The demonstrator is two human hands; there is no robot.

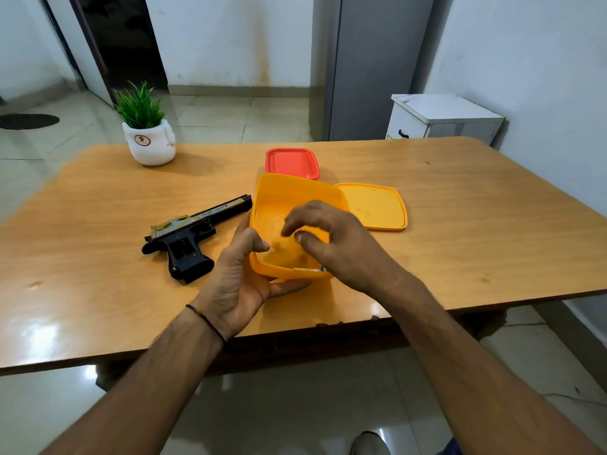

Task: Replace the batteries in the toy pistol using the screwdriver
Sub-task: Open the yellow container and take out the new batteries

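1. Yellow plastic box (295, 192) is tilted above the wooden table (98, 290), its open mouth turned toward me.
2. My left hand (236, 280) grips the box at its near left corner, thumb over the rim and fingers underneath.
3. My right hand (331, 244) reaches into the box, fingers and thumb curled close together; I cannot tell whether they pinch anything.
4. The toy pistol (187, 238) lies on its side just left of the box, barrel tip nearly touching it, and neither hand is on it.
5. A yellow lid (377, 208) lies just right of the box, a red lid (292, 163) just behind it, and a potted plant (149, 142) well behind and to the left.
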